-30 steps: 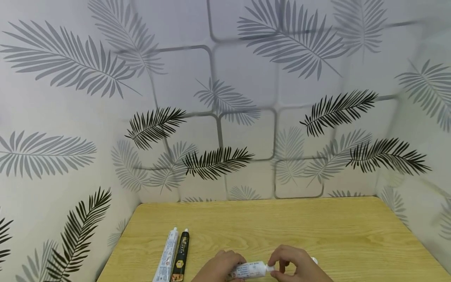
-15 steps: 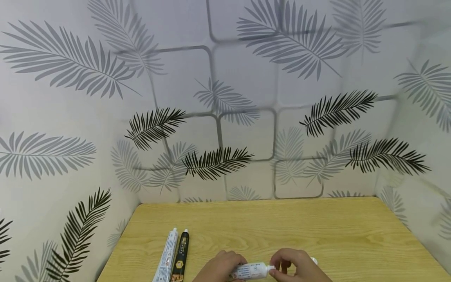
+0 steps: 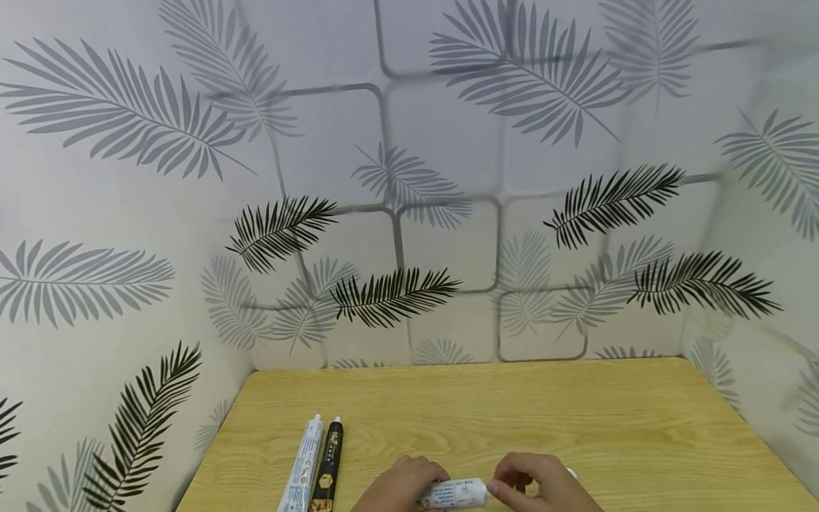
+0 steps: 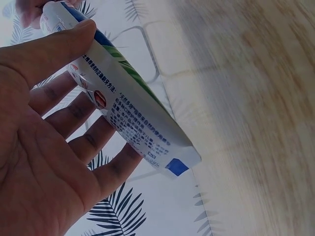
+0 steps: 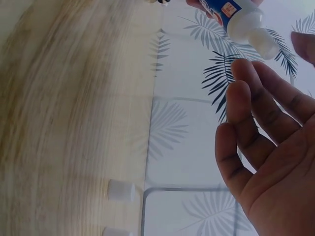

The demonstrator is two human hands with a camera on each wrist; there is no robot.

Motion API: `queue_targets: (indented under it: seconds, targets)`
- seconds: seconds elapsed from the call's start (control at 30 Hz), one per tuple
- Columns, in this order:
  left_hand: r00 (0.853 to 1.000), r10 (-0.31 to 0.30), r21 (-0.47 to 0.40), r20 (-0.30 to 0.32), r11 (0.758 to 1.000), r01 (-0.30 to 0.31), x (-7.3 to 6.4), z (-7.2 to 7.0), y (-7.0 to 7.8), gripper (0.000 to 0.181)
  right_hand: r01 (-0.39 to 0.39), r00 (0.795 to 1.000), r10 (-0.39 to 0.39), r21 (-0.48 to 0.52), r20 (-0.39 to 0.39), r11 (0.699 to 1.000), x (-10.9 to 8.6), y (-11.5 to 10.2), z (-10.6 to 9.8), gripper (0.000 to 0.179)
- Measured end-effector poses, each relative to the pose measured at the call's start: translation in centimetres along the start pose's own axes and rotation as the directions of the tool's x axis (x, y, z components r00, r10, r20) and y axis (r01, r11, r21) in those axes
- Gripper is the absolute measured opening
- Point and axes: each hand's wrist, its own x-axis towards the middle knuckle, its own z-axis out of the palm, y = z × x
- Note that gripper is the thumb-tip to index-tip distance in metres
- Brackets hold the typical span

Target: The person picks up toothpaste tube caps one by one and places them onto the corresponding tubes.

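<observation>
While the fingers of the left hand [image 4: 49,152] grip a white, blue and green printed soft tube [image 4: 123,98], thumb on one face and fingers behind, the right hand [image 5: 275,162] is at its small white plastic cap [image 5: 266,44], fingers loosely bent, thumb apart, no pinch visible. Can't tell if any fingertip touches that cap; from the head view the fingertips cover it. Tube sits between both hands, its tail end hidden by the left one there; small print partly blurred. Nearby, two short white cylinders [image 5: 121,191] on the yellow wood-grain table [image 3: 576,405], one cut off at the bottom of the right wrist view; head view gives just a white sliver behind the right hand. Off to the left, a long white printed tube [image 3: 303,462] and a slim black tube with gold lettering [image 3: 329,459] lie side by side, lower ends cut off. Beyond, a whitish wall with grey and black leaf print [image 3: 448,156].
</observation>
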Motion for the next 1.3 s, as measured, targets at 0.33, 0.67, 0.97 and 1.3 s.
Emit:
queue_targets:
  seconds: [0.33,0.67,0.97,1.3]
  targets:
    - [0.999,0.038,-0.038,-0.007,0.999,-0.038,-0.3,-0.2,-0.2,0.031,0.279,0.954,-0.284,-0.06,-0.095,0.958,-0.2,0.4,0.0,0.029]
    - [0.999,0.051,-0.028,-0.006,0.998,-0.051,-0.3,-0.2,-0.2,0.032,0.451,0.892,-0.451,-0.004,-0.022,0.893,0.4,0.7,-0.3,0.033]
    - [1.0,0.026,0.001,0.01,1.0,-0.026,-0.2,-0.3,0.0,0.038,0.355,0.934,-0.356,0.026,0.024,0.934,0.1,0.2,-0.4,0.024]
    - [0.998,0.056,-0.005,-0.009,0.998,-0.056,-0.4,-0.3,0.1,0.035,0.18,0.982,-0.18,0.005,0.049,0.984,0.0,-0.8,-0.5,0.018]
